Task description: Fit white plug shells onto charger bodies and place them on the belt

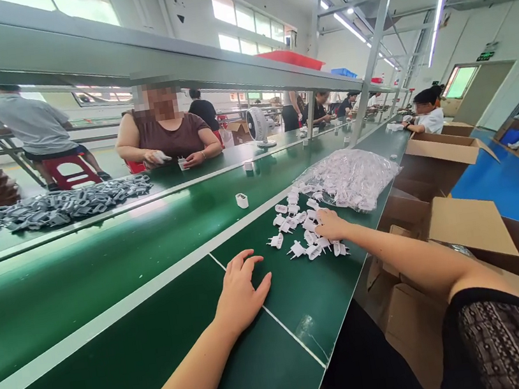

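Note:
My left hand [241,292] lies on the green worktable [192,371], fingers spread and slightly bent, with nothing in it. Just right of it is a loose pile of small white plug adapters [297,249] with thin pins. My right hand [333,225] reaches into the right side of this pile, its fingers bent around a white plug adapter [309,225]; the fingertips are partly hidden. Behind the pile lies a clear plastic bag [351,175] full of more white plugs.
A green conveyor belt [118,253] runs beyond a pale rail, carrying a white plug piece [242,201]. Across it a co-worker [166,130] handles white parts beside a heap of grey parts [58,206]. A white fan [258,125] stands farther back. Open cardboard boxes [469,226] are at right.

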A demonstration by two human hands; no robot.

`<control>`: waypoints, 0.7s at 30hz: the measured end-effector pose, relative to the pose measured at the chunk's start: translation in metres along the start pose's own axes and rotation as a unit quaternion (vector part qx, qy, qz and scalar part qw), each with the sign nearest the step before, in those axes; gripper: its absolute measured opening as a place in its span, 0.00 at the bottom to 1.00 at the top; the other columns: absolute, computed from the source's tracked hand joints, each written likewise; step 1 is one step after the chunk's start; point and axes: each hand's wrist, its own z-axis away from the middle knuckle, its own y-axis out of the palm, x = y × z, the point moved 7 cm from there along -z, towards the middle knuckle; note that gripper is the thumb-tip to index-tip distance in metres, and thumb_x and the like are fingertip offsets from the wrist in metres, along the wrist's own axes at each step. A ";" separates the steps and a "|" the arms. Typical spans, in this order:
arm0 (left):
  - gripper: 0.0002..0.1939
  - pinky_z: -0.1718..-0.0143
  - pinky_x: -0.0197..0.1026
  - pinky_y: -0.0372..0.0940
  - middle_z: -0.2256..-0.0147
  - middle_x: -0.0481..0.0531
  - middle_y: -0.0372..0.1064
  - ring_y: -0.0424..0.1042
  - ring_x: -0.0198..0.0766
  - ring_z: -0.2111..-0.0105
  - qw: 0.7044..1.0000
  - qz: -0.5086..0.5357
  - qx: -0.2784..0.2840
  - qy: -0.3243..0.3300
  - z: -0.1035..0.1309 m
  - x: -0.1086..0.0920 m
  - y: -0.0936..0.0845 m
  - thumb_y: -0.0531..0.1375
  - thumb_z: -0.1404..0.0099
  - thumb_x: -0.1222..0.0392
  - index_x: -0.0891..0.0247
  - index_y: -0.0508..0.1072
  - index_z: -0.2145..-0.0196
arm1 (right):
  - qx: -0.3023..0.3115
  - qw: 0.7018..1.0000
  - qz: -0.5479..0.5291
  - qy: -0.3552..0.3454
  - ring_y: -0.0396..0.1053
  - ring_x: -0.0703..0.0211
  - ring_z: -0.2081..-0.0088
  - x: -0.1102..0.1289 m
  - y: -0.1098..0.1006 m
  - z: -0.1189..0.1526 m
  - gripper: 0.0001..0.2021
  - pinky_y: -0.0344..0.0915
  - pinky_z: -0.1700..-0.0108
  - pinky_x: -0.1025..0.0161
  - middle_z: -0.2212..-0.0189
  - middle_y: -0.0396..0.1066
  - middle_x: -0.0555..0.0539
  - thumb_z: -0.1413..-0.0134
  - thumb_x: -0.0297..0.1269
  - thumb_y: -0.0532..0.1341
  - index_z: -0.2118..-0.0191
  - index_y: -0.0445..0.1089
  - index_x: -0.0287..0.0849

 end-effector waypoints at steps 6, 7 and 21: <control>0.18 0.38 0.61 0.63 0.42 0.58 0.67 0.64 0.54 0.39 0.997 0.053 -0.020 -0.042 -0.001 0.006 -0.003 0.60 0.35 0.50 0.57 0.72 0.50 | 0.016 0.988 -0.003 -0.151 0.66 0.44 0.40 0.062 -0.024 0.011 0.22 0.64 0.41 0.53 0.41 0.69 0.37 0.38 0.32 0.60 0.38 0.68 0.41; 0.18 0.38 0.60 0.63 0.41 0.58 0.67 0.64 0.54 0.38 0.997 0.056 -0.026 -0.051 -0.002 0.008 -0.004 0.60 0.35 0.50 0.57 0.71 0.49 | 0.027 0.982 -0.009 -0.189 0.67 0.48 0.41 0.079 -0.023 0.016 0.21 0.64 0.41 0.56 0.43 0.71 0.41 0.36 0.33 0.58 0.39 0.69 0.44; 0.32 0.36 0.59 0.61 0.43 0.60 0.69 0.67 0.55 0.39 0.922 0.248 -0.104 -0.279 0.002 0.049 -0.015 0.66 0.46 0.40 0.59 0.70 0.47 | 0.071 0.960 -0.002 -0.270 0.73 0.46 0.52 0.144 0.010 0.021 0.16 0.71 0.55 0.55 0.52 0.72 0.38 0.41 0.31 0.63 0.47 0.72 0.40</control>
